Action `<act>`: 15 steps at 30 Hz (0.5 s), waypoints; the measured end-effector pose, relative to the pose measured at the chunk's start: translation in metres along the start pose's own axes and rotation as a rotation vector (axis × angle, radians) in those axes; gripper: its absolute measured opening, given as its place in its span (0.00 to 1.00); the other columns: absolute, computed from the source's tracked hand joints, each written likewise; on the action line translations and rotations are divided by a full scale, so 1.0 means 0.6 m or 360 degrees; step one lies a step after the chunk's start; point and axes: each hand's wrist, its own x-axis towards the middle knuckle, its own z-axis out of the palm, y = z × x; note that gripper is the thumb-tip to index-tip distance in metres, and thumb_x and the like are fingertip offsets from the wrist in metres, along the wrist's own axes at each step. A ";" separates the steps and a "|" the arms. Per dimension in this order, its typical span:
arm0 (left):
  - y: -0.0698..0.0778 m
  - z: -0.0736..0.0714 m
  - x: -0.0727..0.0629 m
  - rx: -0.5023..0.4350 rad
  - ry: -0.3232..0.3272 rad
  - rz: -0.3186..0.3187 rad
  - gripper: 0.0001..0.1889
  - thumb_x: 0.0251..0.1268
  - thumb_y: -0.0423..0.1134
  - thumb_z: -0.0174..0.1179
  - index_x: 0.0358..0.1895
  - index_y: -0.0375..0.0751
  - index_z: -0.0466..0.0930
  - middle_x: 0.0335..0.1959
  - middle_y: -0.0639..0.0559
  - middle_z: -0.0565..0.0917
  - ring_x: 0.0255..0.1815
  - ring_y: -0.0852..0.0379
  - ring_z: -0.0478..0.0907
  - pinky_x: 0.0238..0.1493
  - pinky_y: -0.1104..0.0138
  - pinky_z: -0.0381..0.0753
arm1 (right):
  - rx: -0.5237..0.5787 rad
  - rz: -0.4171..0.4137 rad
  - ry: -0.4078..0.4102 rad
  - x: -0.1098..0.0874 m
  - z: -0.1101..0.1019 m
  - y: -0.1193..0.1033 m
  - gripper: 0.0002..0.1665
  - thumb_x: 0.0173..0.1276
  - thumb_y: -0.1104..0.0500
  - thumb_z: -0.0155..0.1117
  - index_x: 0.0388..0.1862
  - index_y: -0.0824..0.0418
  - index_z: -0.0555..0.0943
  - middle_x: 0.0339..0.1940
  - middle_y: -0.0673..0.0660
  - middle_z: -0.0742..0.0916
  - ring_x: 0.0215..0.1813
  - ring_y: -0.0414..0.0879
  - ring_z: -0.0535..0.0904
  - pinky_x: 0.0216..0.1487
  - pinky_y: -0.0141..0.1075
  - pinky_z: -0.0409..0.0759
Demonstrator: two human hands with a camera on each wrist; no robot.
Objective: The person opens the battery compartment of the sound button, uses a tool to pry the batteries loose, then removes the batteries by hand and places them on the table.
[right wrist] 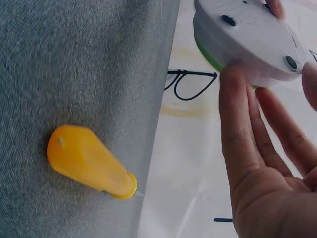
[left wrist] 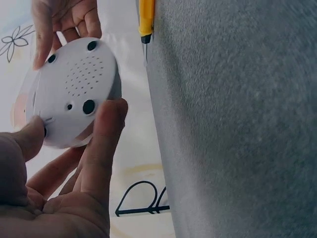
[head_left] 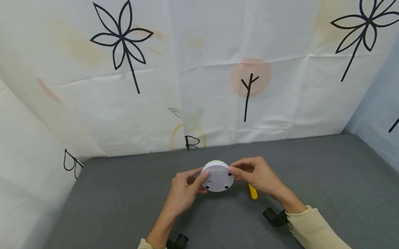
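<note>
Between both hands, above the table, is a round white plastic device (head_left: pixel 218 181) with its underside turned toward me. That underside (left wrist: pixel 81 87) carries dark round feet and a cluster of small holes. A green edge shows along its other side in the right wrist view. My left hand (head_left: pixel 184 190) grips its left rim between thumb and fingers. On the right rim, my right hand (head_left: pixel 260 176) holds it with the thumb on the underside and fingers behind. A screwdriver with a yellow handle (right wrist: pixel 91 161) lies on the table near the right hand; that hand partly hides it in the head view.
The grey table (head_left: pixel 121 217) stretches out below both arms. A patterned pale cloth (head_left: pixel 205 107) hangs behind it and at both sides. Dark wrist mounts (head_left: pixel 177 244) sit below the beige sleeves.
</note>
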 end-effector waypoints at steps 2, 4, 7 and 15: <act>0.001 0.000 0.000 -0.0027 0.0003 -0.0006 0.23 0.75 0.46 0.61 0.63 0.31 0.80 0.44 0.36 0.88 0.32 0.47 0.88 0.37 0.60 0.87 | 0.0010 -0.0013 -0.0018 0.000 -0.002 0.000 0.14 0.73 0.58 0.68 0.49 0.69 0.86 0.45 0.62 0.89 0.43 0.53 0.88 0.49 0.53 0.83; 0.001 0.000 0.001 -0.0038 -0.0001 -0.0018 0.23 0.75 0.45 0.61 0.62 0.31 0.80 0.41 0.38 0.88 0.30 0.49 0.88 0.36 0.60 0.87 | 0.0004 -0.0017 -0.0031 0.000 -0.004 0.000 0.14 0.72 0.59 0.68 0.49 0.69 0.86 0.44 0.62 0.89 0.42 0.54 0.88 0.49 0.52 0.84; 0.002 0.000 -0.001 0.0029 -0.0019 -0.0043 0.23 0.75 0.46 0.61 0.62 0.31 0.81 0.37 0.41 0.89 0.28 0.51 0.88 0.34 0.62 0.86 | -0.0015 0.0012 -0.0046 0.000 -0.005 -0.001 0.14 0.72 0.59 0.68 0.48 0.70 0.87 0.43 0.62 0.89 0.40 0.55 0.88 0.47 0.51 0.84; -0.001 0.001 -0.003 0.0246 -0.0069 0.0017 0.23 0.71 0.41 0.65 0.64 0.33 0.80 0.40 0.45 0.88 0.31 0.57 0.86 0.33 0.65 0.83 | 0.0066 0.0238 -0.0066 -0.003 -0.003 0.001 0.17 0.75 0.59 0.65 0.46 0.75 0.86 0.36 0.63 0.89 0.36 0.56 0.88 0.44 0.49 0.86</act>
